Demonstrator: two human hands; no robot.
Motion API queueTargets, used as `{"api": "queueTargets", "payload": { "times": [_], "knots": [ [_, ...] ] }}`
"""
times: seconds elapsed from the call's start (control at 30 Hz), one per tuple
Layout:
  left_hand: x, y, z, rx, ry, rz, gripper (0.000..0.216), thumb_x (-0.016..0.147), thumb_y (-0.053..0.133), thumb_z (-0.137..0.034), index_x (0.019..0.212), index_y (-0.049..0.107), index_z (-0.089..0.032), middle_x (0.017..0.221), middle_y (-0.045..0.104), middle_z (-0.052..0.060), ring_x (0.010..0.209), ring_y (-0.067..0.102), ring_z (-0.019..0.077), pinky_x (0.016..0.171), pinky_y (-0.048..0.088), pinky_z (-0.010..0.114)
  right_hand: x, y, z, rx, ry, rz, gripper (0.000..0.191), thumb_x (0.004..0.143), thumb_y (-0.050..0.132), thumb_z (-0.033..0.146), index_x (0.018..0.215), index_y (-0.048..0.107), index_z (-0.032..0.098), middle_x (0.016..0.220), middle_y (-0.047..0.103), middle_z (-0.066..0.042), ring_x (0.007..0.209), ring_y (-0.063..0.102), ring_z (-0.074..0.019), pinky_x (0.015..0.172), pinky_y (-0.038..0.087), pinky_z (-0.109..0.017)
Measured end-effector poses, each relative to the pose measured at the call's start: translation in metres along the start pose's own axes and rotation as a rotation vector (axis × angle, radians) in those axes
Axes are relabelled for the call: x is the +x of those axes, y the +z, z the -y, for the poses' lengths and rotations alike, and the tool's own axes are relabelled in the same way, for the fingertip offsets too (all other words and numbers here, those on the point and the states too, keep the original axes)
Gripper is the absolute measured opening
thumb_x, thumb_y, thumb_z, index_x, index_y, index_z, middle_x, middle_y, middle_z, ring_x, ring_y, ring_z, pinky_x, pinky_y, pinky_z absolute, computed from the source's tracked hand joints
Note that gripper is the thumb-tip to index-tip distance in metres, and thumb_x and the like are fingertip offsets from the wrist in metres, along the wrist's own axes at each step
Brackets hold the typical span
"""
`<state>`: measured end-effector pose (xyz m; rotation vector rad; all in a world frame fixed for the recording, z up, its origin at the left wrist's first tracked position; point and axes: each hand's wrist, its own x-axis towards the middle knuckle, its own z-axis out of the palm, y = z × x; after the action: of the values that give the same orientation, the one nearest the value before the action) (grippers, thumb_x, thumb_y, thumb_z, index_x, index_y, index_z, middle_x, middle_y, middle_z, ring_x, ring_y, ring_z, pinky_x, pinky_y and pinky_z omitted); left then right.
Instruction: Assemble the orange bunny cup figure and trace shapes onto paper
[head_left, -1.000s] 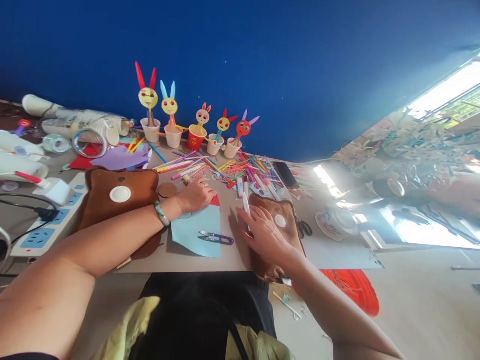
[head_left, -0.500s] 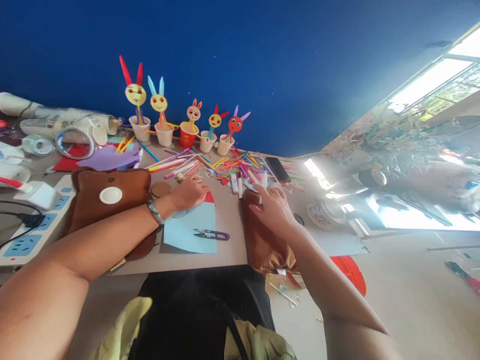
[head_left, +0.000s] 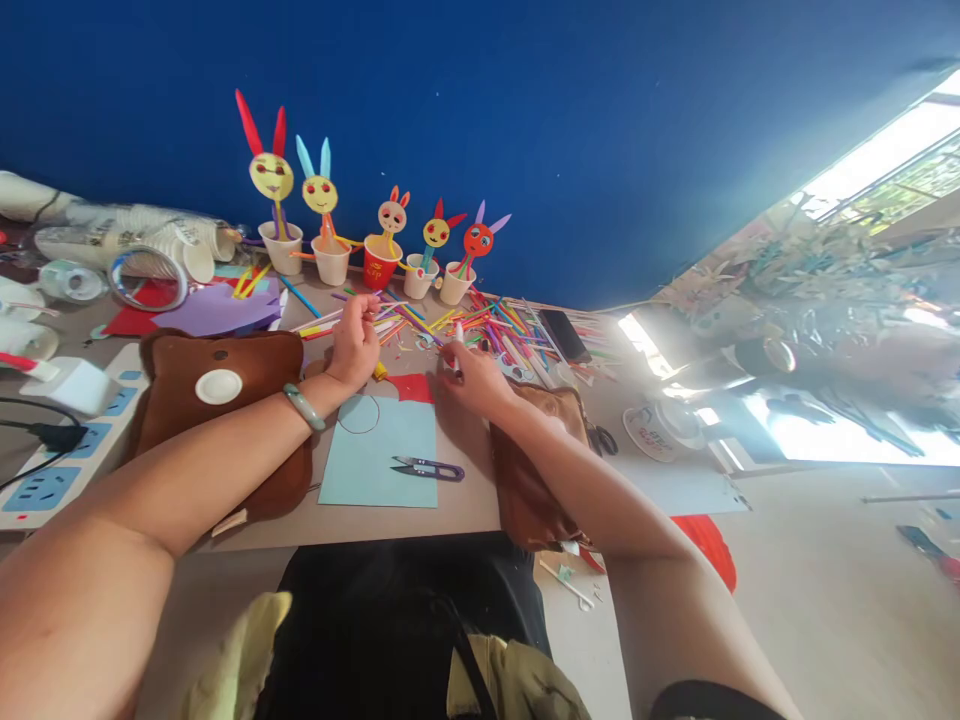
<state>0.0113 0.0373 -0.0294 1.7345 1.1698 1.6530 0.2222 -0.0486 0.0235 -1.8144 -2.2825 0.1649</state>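
Observation:
My right hand is closed around a white marker, which points upward above the desk. To its left, my left hand hovers over the coloured sticks, fingers curled together; whatever they hold, if anything, I cannot make out. Below both hands lies a light blue paper sheet with a circle drawn near its top left. Purple-handled thread snips rest on that sheet. A piece of red paper sits at its upper edge, and a small yellow object lies near my left wrist.
Brown cushions flank the paper. Rabbit-faced figures in cups, including a red cup, line the wall. A phone lies back right, a power strip at left. Coloured sticks spread across the back.
My right hand has moved left off the right cushion with the white marker. My left hand has drawn back up and left, uncovering the drawn circle. The view has shifted slightly.

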Motion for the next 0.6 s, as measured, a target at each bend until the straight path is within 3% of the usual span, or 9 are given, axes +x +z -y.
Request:
{"api": "queueTargets", "payload": {
  "times": [0.2,0.33,0.43,0.53,0.6],
  "knots": [
    [0.01,0.0,0.005,-0.243,-0.155,-0.087,0.026,0.081,0.047,-0.006,0.101,0.053,-0.021,0.091,0.061,0.002,0.079,0.06,0.0135,0.078,0.051,0.026,0.014,0.024,0.027,0.194,-0.18,0.025,0.034,0.084,0.068,0.021,0.117,0.057,0.02,0.103,0.074,-0.007,0.087,0.067,-0.0206,0.082,0.047,-0.032],
    [0.012,0.002,0.001,-0.344,-0.244,-0.116,0.026,0.078,0.047,-0.006,0.099,0.053,-0.021,0.086,0.06,0.0,0.072,0.059,0.0117,0.074,0.051,0.025,0.016,0.036,0.029,0.183,-0.201,0.012,0.033,0.088,0.068,0.03,0.118,0.056,0.021,0.098,0.074,-0.006,0.088,0.067,-0.0208,0.079,0.046,-0.031],
    [0.014,0.0,-0.008,-0.292,-0.246,-0.089,0.024,0.078,0.044,-0.007,0.096,0.053,-0.02,0.085,0.061,0.001,0.07,0.059,0.0113,0.073,0.051,0.025,0.017,0.042,0.027,0.182,-0.203,-0.029,0.03,0.09,0.067,0.031,0.116,0.056,0.021,0.099,0.074,-0.006,0.092,0.067,-0.0216,0.078,0.046,-0.03],
    [0.019,-0.012,-0.027,0.003,-0.171,0.083,0.016,0.077,0.05,-0.01,0.088,0.057,-0.019,0.086,0.065,0.003,0.077,0.062,0.0149,0.074,0.05,0.027,0.016,0.046,0.026,0.153,-0.193,-0.062,0.026,0.092,0.064,0.03,0.116,0.056,0.021,0.097,0.074,-0.006,0.092,0.067,-0.0226,0.077,0.046,-0.03],
    [0.022,-0.024,-0.044,0.314,-0.073,0.422,0.005,0.077,0.058,-0.015,0.079,0.06,-0.019,0.078,0.067,0.004,0.074,0.063,0.0181,0.074,0.05,0.031,0.015,0.047,0.026,0.119,-0.197,-0.078,0.025,0.092,0.061,0.024,0.116,0.057,0.02,0.097,0.075,-0.006,0.092,0.066,-0.0233,0.076,0.046,-0.031]
  ]
}}
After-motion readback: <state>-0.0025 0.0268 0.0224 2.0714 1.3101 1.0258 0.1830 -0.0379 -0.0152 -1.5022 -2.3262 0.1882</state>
